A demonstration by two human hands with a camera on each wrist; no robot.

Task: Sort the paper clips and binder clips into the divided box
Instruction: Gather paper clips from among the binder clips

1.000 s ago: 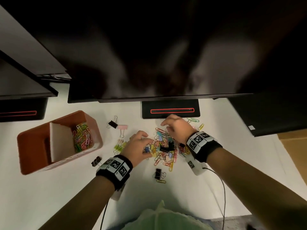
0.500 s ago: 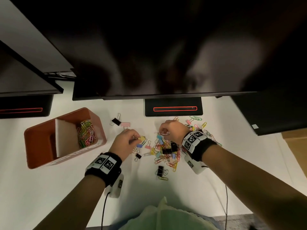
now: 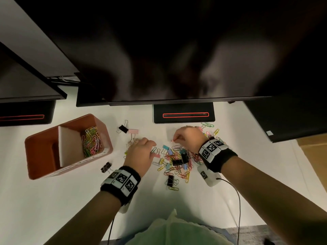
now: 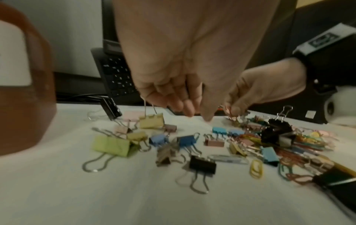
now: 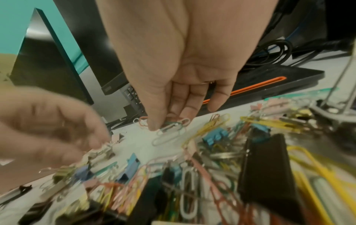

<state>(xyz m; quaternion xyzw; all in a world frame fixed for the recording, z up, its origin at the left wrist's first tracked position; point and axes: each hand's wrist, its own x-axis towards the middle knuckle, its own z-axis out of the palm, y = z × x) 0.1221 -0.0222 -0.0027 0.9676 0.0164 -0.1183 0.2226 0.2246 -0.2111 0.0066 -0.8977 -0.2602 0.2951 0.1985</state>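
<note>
**Q:** Yellow binder clip (image 4: pixel 151 122), hanging by its wire loops — what had changed about it in the last moment?

**A:** It had come off the table. A second earlier my left hand (image 3: pixel 139 152) lay flat over the left edge of the pile (image 3: pixel 177 161), fingers down among the clips. By this moment my fingers (image 4: pixel 173 97) had curled round the wire handles, and the clip dangled under them, just above the other binder clips on the white table (image 3: pixel 53 200).

**Q:** And the other hand?

**A:** My right hand (image 3: pixel 190 138) had drawn back from reaching over the pile and lifted slightly. It pinched a small bunch of paper clips (image 5: pixel 169 124) between thumb and fingertips, a pink one poking out on the thumb side. The lowest silver one touched the table, or nearly; I could not tell which.

**Q:** Where did the box stand?

**A:** The orange divided box (image 3: pixel 42 147) sat well to the left of both hands. Its right-hand compartment held coloured paper clips (image 3: pixel 91 142); whether the left one held anything, I could not see.

**Q:** What did that mean for the sorting?

**A:** Judged from the layout, each hand carried one kind, so both loads could go across to the box, binder clip to the left compartment. Most of the pile remained unsorted.
</note>
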